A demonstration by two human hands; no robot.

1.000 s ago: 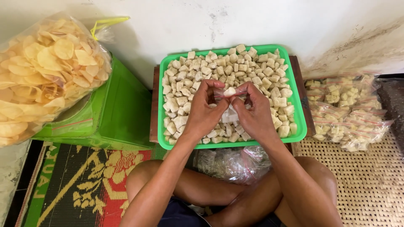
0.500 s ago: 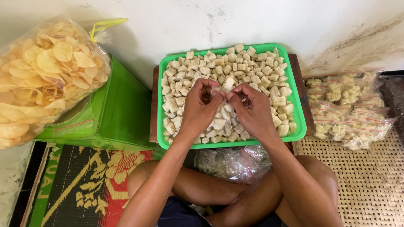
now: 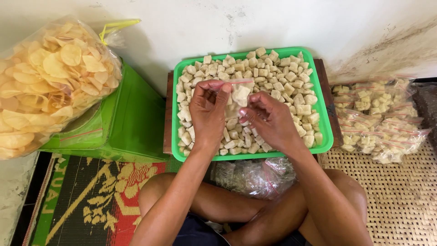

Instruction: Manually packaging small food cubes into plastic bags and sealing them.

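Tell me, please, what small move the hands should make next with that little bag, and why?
Probably the right hand should pick another piece off the tray and drop it in. The left hand pinches the small clear bag by its red-striped mouth above the tray, and only about one pale piece shows inside, while the right hand's fingers rest low among the loose pieces.

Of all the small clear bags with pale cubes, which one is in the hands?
The small bag above the green tray, held by the left hand and right hand. The other filled bags lie piled on the woven mat.
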